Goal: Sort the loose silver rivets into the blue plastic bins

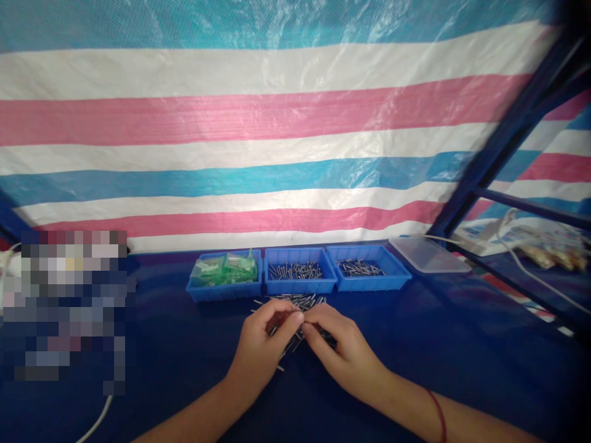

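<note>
My left hand [265, 340] and my right hand [347, 347] meet fingertip to fingertip above a loose pile of thin metal pins [295, 346] on the blue tabletop. Thumb and index finger are pinched together on each hand. Whatever lies between the fingertips is too small and too covered to make out. Part of the pile is hidden behind the hands; its pins point in many directions. Just beyond it, a middle blue bin [300, 287] and a right blue bin [375, 283] hold similar metal pins. Small green-and-clear plastic packets [225, 271] fill the left blue bin [226, 291].
A translucent plastic lid [429, 255] lies right of the bins. Striped plastic sheeting [277, 117] hangs behind the table [175, 351]. Dark metal frame bars [496, 141] and a shelf with bagged items [549, 249] stand at right. A white cable [98, 421] runs at lower left, beside a blurred-out area.
</note>
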Demonstrator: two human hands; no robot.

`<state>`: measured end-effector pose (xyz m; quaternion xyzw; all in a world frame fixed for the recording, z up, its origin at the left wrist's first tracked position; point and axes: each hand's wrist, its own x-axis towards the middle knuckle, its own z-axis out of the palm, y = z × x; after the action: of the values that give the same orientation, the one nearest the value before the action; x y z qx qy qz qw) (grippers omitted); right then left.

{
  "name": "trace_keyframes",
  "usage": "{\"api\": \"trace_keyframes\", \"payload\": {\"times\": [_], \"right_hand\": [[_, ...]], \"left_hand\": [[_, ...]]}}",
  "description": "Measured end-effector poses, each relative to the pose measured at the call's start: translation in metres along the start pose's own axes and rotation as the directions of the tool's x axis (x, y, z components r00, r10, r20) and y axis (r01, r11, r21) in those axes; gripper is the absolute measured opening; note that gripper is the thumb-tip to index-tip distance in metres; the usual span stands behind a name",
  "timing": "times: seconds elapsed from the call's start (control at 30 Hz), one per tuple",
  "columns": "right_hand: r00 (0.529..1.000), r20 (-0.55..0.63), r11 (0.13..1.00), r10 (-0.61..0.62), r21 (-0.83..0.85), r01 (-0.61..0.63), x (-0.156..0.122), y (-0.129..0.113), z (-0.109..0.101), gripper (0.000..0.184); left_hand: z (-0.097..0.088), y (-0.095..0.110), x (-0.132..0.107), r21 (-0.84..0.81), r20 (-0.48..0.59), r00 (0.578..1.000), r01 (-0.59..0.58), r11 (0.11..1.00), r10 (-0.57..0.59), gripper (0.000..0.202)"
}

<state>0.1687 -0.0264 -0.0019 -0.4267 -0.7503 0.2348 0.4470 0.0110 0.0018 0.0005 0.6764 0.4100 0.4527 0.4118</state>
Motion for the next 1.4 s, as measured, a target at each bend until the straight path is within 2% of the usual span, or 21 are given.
{"api": "trace_keyframes", "payload": {"times": [0.3, 0.53, 0.73, 0.9, 1.03, 1.13, 1.23, 1.33, 1.4], "right_hand": [[1.000, -0.017, 1.000, 0.017, 0.012, -0.017, 0.000, 0.003, 0.001, 0.013], [0.998, -0.058, 0.999, 0.027, 0.025, -0.026, 0.002, 0.003, -0.002, 0.011], [0.989, -0.141, 0.996, -0.049, 0.070, 0.059, 0.005, 0.004, -0.010, 0.006], [0.979, -0.118, 0.986, -0.169, -0.019, 0.167, 0.007, 0.001, -0.017, 0.009], [0.966, -0.133, 0.963, -0.222, -0.182, 0.197, 0.014, 0.003, -0.028, 0.011], [0.936, -0.260, 0.930, -0.238, -0.339, 0.143, 0.024, 0.014, -0.046, 0.012], [0.894, -0.397, 0.875, -0.209, -0.483, -0.010, 0.033, 0.033, -0.071, 0.013], [0.893, -0.427, 0.736, -0.140, -0.648, -0.194, 0.038, 0.051, -0.091, 0.014], [0.896, -0.434, 0.643, -0.098, -0.715, -0.276, 0.039, 0.056, -0.094, 0.021]], "left_hand": [[-0.004, -0.007, -0.002, 0.088, 0.053, 0.996, -0.079, 0.993, 0.074, 0.011], [-0.006, 0.000, 0.002, 0.160, 0.060, 0.975, -0.220, 0.962, 0.213, 0.008], [-0.010, 0.001, 0.006, 0.217, 0.076, 0.947, -0.321, 0.922, 0.312, 0.009], [-0.014, -0.002, 0.008, 0.276, 0.172, 0.926, -0.374, 0.886, 0.337, 0.010], [-0.021, 0.001, 0.010, 0.465, 0.273, 0.923, -0.372, 0.803, 0.270, 0.028], [-0.029, 0.005, 0.015, 0.592, 0.348, 0.912, -0.394, 0.703, 0.218, 0.030], [-0.034, 0.010, 0.018, 0.640, 0.430, 0.882, -0.448, 0.625, 0.192, 0.024], [-0.038, 0.016, 0.017, 0.667, 0.481, 0.861, -0.482, 0.569, 0.166, 0.021], [-0.038, 0.018, 0.016, 0.684, 0.498, 0.857, -0.483, 0.546, 0.135, 0.021]]}}
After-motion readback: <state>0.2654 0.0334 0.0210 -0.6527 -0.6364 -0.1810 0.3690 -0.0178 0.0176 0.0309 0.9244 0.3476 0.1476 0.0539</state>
